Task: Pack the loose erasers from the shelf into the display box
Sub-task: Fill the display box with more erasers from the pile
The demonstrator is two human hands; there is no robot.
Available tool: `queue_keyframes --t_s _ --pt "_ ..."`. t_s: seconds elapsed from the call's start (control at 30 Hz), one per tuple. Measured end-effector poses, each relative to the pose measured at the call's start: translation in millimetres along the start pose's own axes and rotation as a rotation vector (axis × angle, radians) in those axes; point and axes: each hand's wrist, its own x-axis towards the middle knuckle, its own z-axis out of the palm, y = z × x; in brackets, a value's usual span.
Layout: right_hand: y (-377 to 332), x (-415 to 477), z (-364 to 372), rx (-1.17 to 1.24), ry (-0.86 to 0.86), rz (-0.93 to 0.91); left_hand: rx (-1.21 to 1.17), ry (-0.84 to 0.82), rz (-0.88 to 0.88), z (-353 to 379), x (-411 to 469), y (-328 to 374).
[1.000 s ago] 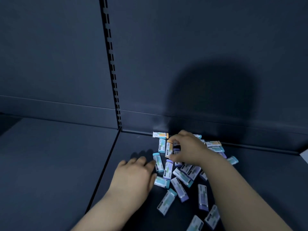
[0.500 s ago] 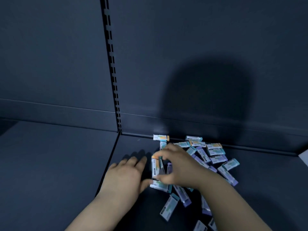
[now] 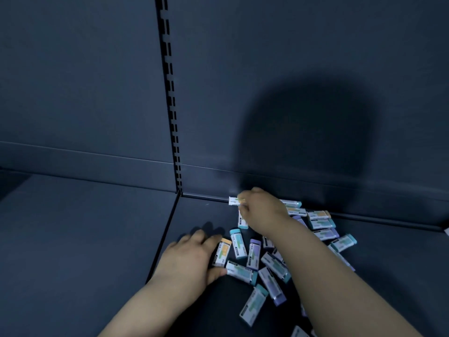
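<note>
Several loose erasers (image 3: 252,254) in white sleeves with teal, purple or orange ends lie scattered on the dark shelf (image 3: 97,239). My right hand (image 3: 263,210) reaches to the back wall, and its fingertips pinch an orange-ended eraser (image 3: 233,201) lying there. My left hand (image 3: 192,259) rests flat on the shelf at the pile's left edge, fingers straight. Its thumb touches a teal-ended eraser (image 3: 240,272), and an orange-ended eraser (image 3: 222,252) lies against its fingers. No display box is in view.
The shelf's back wall (image 3: 291,93) rises right behind the pile, with a slotted upright (image 3: 170,105) to the left. A seam (image 3: 165,237) splits the shelf into two panels. A pale corner (image 3: 446,231) shows at the right edge.
My right hand let go of the orange-ended eraser beside my left hand and moved up to the back wall, onto another orange-ended eraser. My left hand stayed put.
</note>
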Motion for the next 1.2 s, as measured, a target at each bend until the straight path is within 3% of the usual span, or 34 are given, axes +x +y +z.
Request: queue_keyframes --t_s 0.13,0.37,0.9,1.1,1.2 --pt "-12 14 9 -0.057 -0.039 0.014 -0.04 -0.01 0.033 -1 1 -3" --pt "-13 2 24 0.082 -0.075 -0.218 -0.022 -0.023 0.034 -1 -2 -8" --pt "9 -18 10 0.263 -0.013 -0.253 0.061 -0.17 0.014 -18 -1 4" --pt "1 -29 -5 0.0 -0.192 -0.121 0.053 -0.273 0.009 -20 3 1" --pt "-2 -29 -4 -0.065 -0.201 -0.094 0.035 -0.266 0.017 -18 3 0"
